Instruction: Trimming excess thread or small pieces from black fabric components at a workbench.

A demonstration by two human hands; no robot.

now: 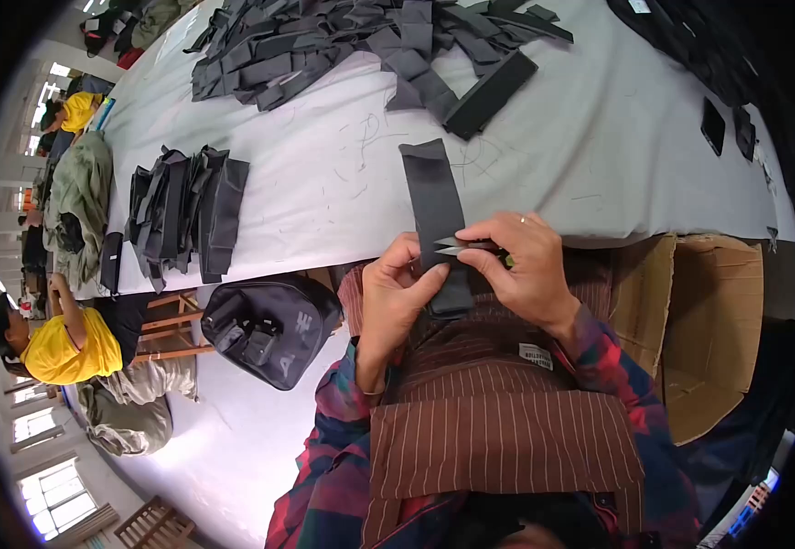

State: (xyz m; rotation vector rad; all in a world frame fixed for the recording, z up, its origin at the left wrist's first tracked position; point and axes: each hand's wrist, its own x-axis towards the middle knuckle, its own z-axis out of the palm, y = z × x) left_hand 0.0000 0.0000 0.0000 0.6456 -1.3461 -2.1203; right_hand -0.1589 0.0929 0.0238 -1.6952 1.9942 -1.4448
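Note:
A dark grey fabric strip lies lengthwise over the near edge of the white-covered table, its lower end hanging toward my lap. My left hand pinches it between thumb and fingers near the lower end. In my right hand is a pair of thread snips, its pointed blades parted over the strip, close to the left thumb. The right fingers are wrapped round the snips and hide most of the handle.
A heap of dark strips covers the far table, beside a folded black piece. Bundled strips stand at left. Below the edge are a black bag and a cardboard box. A person in yellow sits left; a phone lies right.

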